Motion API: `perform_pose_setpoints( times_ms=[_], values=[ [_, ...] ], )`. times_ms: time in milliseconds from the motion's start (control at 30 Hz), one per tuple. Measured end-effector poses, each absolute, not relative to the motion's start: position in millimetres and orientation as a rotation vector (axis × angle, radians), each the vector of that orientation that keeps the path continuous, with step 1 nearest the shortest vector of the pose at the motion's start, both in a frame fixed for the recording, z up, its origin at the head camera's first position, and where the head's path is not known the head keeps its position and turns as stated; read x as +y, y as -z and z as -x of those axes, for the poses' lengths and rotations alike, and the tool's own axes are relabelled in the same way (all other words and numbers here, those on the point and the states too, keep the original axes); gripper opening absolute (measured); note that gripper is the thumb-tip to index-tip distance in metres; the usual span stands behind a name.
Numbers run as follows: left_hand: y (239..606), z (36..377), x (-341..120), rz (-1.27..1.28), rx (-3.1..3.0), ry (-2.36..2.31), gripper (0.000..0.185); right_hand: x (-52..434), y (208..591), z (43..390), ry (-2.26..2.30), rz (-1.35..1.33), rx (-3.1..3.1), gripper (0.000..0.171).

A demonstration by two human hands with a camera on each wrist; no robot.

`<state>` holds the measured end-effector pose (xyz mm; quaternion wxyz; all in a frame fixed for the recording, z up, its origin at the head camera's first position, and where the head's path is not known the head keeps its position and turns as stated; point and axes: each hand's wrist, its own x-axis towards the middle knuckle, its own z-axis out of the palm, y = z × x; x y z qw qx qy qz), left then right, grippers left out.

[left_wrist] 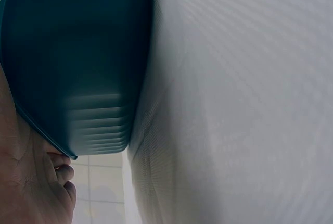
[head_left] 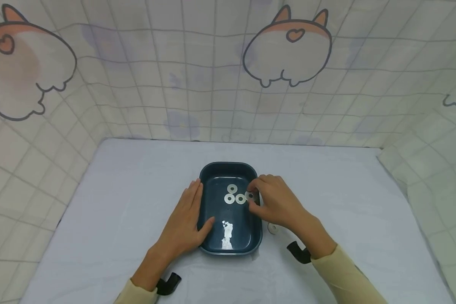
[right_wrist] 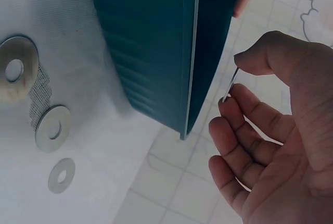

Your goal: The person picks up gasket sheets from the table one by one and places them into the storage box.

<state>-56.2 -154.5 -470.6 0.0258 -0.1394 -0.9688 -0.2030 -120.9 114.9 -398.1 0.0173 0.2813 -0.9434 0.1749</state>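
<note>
A dark blue rectangular tray stands on the white cloth, with three flat metal washers lying grouped on its bottom. My right hand pinches another washer between thumb and fingertips over the tray's right side. In the right wrist view that washer is seen edge-on, apart from the tray wall. Along the tray's left side lies my left hand, straight fingers against the outer wall and thumb by the rim. The left wrist view shows that hand's fingers beside the tray's rim.
Three more washers lie on the cloth to the tray's right; the head view shows only one of them, below the right hand. Behind the white-covered table hangs a checked curtain with cartoon animals. Black straps sit at both wrists.
</note>
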Motion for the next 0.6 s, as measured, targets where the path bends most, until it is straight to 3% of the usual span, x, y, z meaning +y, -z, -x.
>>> perform_pose_setpoints(
  times_ms=[600],
  values=[
    [468.3,56.1,-155.3,0.433,-3.013,0.639,0.096,94.7,390.9,134.0,-0.576,-0.936,-2.962,0.025]
  ],
)
